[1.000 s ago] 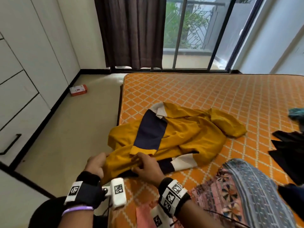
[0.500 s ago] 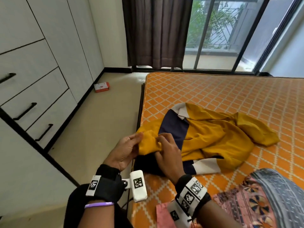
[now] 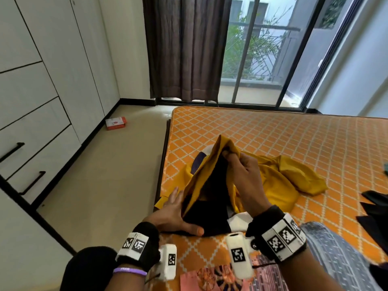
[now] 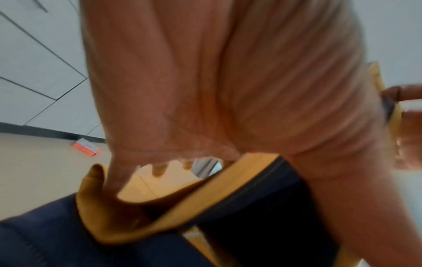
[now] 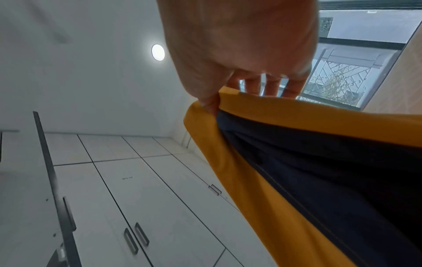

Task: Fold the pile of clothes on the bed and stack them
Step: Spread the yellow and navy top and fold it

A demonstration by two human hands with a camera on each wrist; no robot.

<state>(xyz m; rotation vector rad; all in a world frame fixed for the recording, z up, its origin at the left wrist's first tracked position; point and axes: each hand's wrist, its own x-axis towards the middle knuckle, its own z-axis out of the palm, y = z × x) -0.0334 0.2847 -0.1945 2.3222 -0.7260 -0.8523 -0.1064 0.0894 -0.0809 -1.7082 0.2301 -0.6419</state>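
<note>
At the near left corner of the bed [image 3: 273, 131], a yellow and navy top [image 3: 270, 183] lies crumpled, one edge raised. Right hand [image 3: 245, 177]: thumb and fingers [image 5: 271, 84] pinch the yellow hem and lift it. Left hand [image 3: 174, 215]: fingers straight and together, flat against the lower cloth with the thumb across the navy part, holding nothing. The step in hand appears to be opening the garment out before folding. To do it well, find the matching hem corner with the left hand, pull the edge taut, and lay the top flat with sleeves spread; dark clothes [image 3: 375, 208] at the right await. Writing: the wrist bands carry square black-and-white markers; small print on a cupboard door [image 5: 128, 178] and on a red and white box [image 3: 116, 123] on the floor is too small to read.
</note>
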